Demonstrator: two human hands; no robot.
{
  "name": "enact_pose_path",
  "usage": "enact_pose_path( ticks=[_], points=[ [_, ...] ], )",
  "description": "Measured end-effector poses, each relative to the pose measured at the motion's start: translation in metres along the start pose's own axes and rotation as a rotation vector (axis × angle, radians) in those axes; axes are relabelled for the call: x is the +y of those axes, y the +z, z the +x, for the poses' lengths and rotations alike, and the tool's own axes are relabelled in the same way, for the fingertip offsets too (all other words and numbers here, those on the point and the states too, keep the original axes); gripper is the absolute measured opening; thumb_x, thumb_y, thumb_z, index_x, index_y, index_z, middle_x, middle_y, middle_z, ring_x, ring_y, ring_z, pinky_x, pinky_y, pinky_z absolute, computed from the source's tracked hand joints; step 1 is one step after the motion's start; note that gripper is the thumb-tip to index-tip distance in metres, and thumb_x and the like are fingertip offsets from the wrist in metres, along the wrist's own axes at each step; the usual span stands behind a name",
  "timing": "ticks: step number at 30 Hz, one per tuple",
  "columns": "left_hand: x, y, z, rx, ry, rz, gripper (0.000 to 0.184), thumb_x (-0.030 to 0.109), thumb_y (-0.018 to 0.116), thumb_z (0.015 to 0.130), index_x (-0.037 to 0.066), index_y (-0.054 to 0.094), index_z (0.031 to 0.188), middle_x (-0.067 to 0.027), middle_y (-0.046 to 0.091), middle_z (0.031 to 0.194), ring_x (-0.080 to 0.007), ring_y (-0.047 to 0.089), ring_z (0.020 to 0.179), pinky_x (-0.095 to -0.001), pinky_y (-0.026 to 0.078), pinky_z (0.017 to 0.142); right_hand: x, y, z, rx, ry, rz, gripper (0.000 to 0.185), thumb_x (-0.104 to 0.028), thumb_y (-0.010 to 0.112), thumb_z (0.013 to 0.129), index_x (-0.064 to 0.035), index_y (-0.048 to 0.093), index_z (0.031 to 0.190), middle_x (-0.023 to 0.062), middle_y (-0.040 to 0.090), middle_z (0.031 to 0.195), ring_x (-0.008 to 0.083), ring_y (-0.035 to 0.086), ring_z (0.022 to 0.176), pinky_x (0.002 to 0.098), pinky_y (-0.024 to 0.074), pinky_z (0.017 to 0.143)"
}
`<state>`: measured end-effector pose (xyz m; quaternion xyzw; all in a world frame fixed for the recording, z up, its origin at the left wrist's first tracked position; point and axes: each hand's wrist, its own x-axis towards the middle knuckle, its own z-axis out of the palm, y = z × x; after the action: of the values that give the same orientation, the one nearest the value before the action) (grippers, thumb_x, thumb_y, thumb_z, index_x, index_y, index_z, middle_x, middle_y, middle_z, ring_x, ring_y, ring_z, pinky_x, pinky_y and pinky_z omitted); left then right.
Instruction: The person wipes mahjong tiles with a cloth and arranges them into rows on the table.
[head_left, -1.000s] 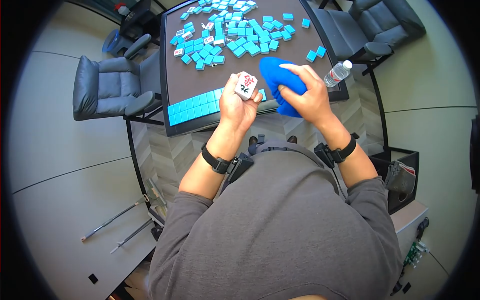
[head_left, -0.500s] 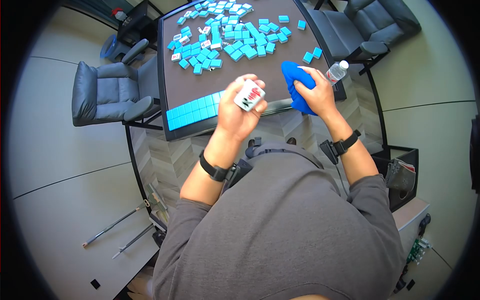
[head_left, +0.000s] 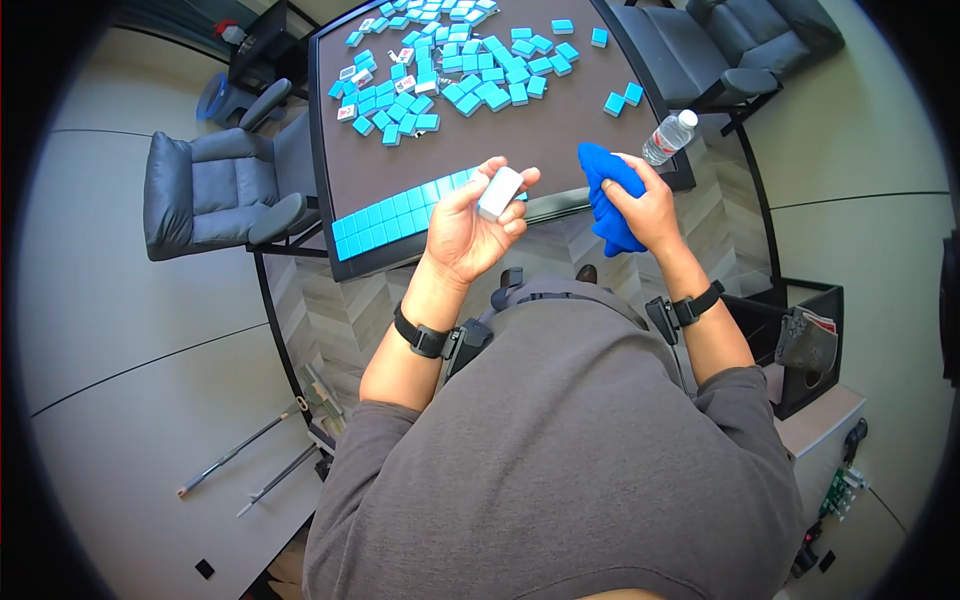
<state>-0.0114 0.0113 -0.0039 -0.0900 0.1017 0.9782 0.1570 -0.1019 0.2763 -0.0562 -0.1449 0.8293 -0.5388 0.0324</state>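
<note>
A mahjong tile is held in the fingers of my left hand, raised over the table's near edge; a plain white side of it shows. My right hand is closed around a bunched blue cloth, to the right of the tile and apart from it. Beyond my left hand, blue-backed mahjong tiles lie in neat rows along the near edge. Many more loose tiles are scattered over the far part of the brown table, a few of them face up.
A water bottle with a white cap stands at the table's right edge, just past my right hand. Grey armchairs flank the table, one at left and one at right. A dark open box is at my right side.
The mahjong tile has turned in my left hand, from its red and black marked face to a blank white side. My right hand with the cloth has moved slightly right and nearer to me.
</note>
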Motion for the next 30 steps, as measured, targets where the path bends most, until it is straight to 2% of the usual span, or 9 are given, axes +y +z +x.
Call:
enact_pose_path(
  ticks=[3,7,10,17,20,23,25,28,30],
  points=[
    [0.002,-0.008,0.002,-0.039,0.068,0.08,0.029,0.026,0.058,0.1,0.012,0.06,0.125,-0.0194,0.061,0.124,-0.0205,0.053,0.075,-0.0318,0.046,0.068,-0.002,-0.002,-0.001,0.02,0.039,0.06,0.044,-0.023,0.075,0.083,-0.007,0.066,0.123,0.014,0.072,0.113,0.0264,0.071,0.102,0.0368,0.0542,0.09],
    [0.005,-0.011,0.0,-0.155,0.144,-0.014,0.035,0.036,0.051,0.103,0.011,0.06,0.127,-0.016,0.062,0.115,-0.021,0.054,0.077,-0.0313,0.044,0.068,-0.01,-0.002,0.0,0.005,0.047,0.062,0.044,-0.022,0.075,0.083,-0.0068,0.066,0.123,0.0139,0.072,0.114,0.0259,0.071,0.103,0.0367,0.0542,0.09],
    [0.005,0.004,-0.003,0.085,0.219,0.086,0.058,0.053,0.028,0.107,0.009,0.06,0.128,-0.0137,0.063,0.108,-0.0225,0.056,0.08,-0.0305,0.046,0.067,-0.016,0.0,0.003,-0.02,-0.022,0.016,0.042,-0.02,0.073,0.088,-0.0062,0.064,0.127,0.0098,0.072,0.109,0.017,0.069,0.098,0.034,0.055,0.087],
    [-0.006,0.005,-0.005,0.273,0.384,0.454,0.06,0.049,0.025,0.109,0.005,0.052,0.14,-0.0099,0.064,0.106,-0.021,0.06,0.084,-0.0324,0.049,0.071,-0.059,0.002,0.016,-0.057,-0.254,-0.082,0.043,-0.016,0.075,0.082,-0.0077,0.066,0.124,0.0118,0.069,0.111,0.0258,0.069,0.099,0.0362,0.0544,0.087],
    [-0.002,-0.003,-0.002,0.154,0.464,0.446,0.058,0.049,0.026,0.109,0.005,0.055,0.132,-0.0095,0.065,0.106,-0.0201,0.062,0.086,-0.0326,0.049,0.071,-0.074,0.009,0.018,-0.079,-0.335,-0.108,0.043,-0.014,0.076,0.08,-0.0092,0.066,0.122,0.0124,0.067,0.106,0.0278,0.069,0.094,0.037,0.0544,0.083],
    [-0.001,-0.004,0.003,0.34,0.484,0.393,0.05,0.045,0.027,0.109,0.006,0.057,0.119,-0.0095,0.065,0.105,-0.0188,0.061,0.087,-0.0339,0.049,0.072,-0.103,0.017,0.012,-0.129,-0.481,-0.075,0.044,-0.013,0.077,0.078,-0.0103,0.067,0.121,0.0132,0.066,0.102,0.0284,0.068,0.089,0.0378,0.0552,0.078],
    [-0.004,-0.003,0.008,0.4,0.503,0.289,0.042,0.04,0.03,0.108,0.007,0.056,0.109,-0.011,0.065,0.105,-0.0213,0.063,0.091,-0.038,0.052,0.078,-0.121,0.026,0.006,-0.185,-0.616,-0.038,0.049,-0.014,0.08,0.071,-0.0132,0.069,0.119,0.0133,0.065,0.099,0.0303,0.068,0.086,0.0383,0.0559,0.074],
    [-0.008,-0.011,0.002,0.309,0.476,0.213,0.046,0.037,0.033,0.106,0.002,0.061,0.115,-0.0173,0.068,0.114,-0.0308,0.064,0.109,-0.045,0.049,0.101,-0.142,0.04,-0.002,-0.188,-0.757,-0.044,0.054,-0.017,0.083,0.065,-0.0183,0.07,0.118,0.012,0.064,0.096,0.0317,0.067,0.082,0.039,0.0564,0.072],
    [-0.012,-0.009,-0.002,0.269,0.494,0.226,0.042,0.034,0.037,0.104,0.001,0.061,0.115,-0.018,0.068,0.113,-0.0323,0.065,0.106,-0.045,0.051,0.099,-0.137,0.05,-0.003,-0.166,-0.808,-0.065,0.056,-0.018,0.083,0.064,-0.0204,0.07,0.118,0.0109,0.064,0.094,0.0321,0.067,0.08,0.0397,0.0568,0.071]
  ],
)
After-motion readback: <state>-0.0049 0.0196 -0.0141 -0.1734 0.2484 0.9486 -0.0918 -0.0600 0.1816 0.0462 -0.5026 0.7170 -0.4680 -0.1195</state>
